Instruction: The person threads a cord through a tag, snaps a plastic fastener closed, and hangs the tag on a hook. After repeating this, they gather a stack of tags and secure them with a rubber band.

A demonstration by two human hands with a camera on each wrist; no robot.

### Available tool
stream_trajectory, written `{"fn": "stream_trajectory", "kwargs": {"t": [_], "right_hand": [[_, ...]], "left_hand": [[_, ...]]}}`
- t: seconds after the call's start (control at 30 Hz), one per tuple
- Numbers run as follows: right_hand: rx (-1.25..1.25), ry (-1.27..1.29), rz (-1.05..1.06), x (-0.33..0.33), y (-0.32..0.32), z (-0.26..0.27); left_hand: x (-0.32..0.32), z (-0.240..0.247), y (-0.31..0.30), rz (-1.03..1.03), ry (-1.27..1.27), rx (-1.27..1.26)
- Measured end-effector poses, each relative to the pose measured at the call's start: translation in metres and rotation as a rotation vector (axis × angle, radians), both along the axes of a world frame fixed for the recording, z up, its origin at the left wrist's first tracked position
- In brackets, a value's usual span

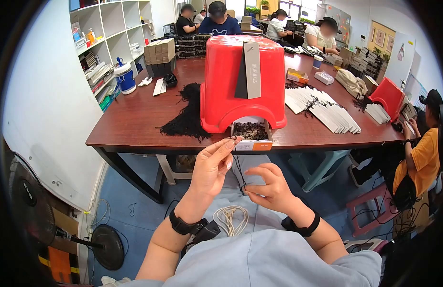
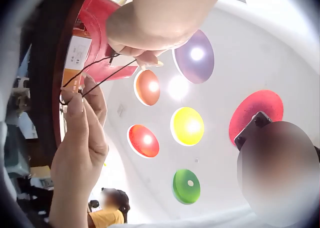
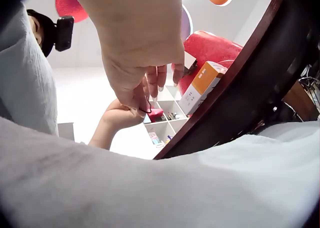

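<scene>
A thin black cord (image 1: 239,168) runs between the two hands, above the lap. At its upper end the left hand (image 1: 210,168) pinches it between thumb and fingertips, just in front of the table edge. Lower and to the right, the right hand (image 1: 270,188) pinches the other end, its remaining fingers loosely bent. In the left wrist view the cord (image 2: 110,78) forms two strands between the hands. Behind the hands, an open box (image 1: 263,145) of small black pieces sits under the arch of an upturned red stool (image 1: 216,91).
A grey hang tag (image 1: 253,71) is on the stool. Black cords (image 1: 185,117) lie in a heap at left; white tags (image 1: 322,107) are spread at right. Bundled pale cord (image 1: 230,220) rests on the lap. A fan (image 1: 26,196) stands at left, and people sit around the table.
</scene>
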State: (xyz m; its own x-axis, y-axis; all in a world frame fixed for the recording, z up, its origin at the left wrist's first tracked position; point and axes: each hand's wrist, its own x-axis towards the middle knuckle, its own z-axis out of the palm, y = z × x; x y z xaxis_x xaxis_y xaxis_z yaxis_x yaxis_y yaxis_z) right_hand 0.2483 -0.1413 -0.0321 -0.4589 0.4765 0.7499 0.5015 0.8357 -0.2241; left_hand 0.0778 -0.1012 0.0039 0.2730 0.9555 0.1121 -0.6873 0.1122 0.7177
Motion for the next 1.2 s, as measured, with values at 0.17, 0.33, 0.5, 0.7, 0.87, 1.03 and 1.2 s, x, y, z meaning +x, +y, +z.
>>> {"fn": "stream_trajectory", "kwargs": {"t": [0.17,0.33,0.5,0.7,0.87,1.03,1.2], "right_hand": [[0.058,-0.058,0.000,0.001,-0.001,-0.003],[0.116,-0.150,0.022,0.002,0.003,-0.006],[-0.144,0.155,0.031,0.005,-0.006,0.023],[-0.683,0.625,0.363,0.011,0.006,0.065],[-0.917,0.750,0.506,0.004,0.006,0.067],[-0.815,0.857,0.340,0.001,0.006,0.063],[-0.923,0.908,0.335,0.001,0.004,0.056]], "left_hand": [[0.004,0.005,-0.004,0.029,-0.029,0.061],[0.004,0.004,-0.006,-0.060,-0.082,0.167],[0.006,0.009,-0.017,-0.103,0.007,0.223],[0.004,0.015,-0.027,-0.312,0.207,0.263],[0.005,0.014,-0.027,-0.297,0.217,0.271],[0.006,0.015,-0.028,-0.208,0.180,0.267],[0.008,0.009,-0.026,-0.132,0.231,0.352]]}}
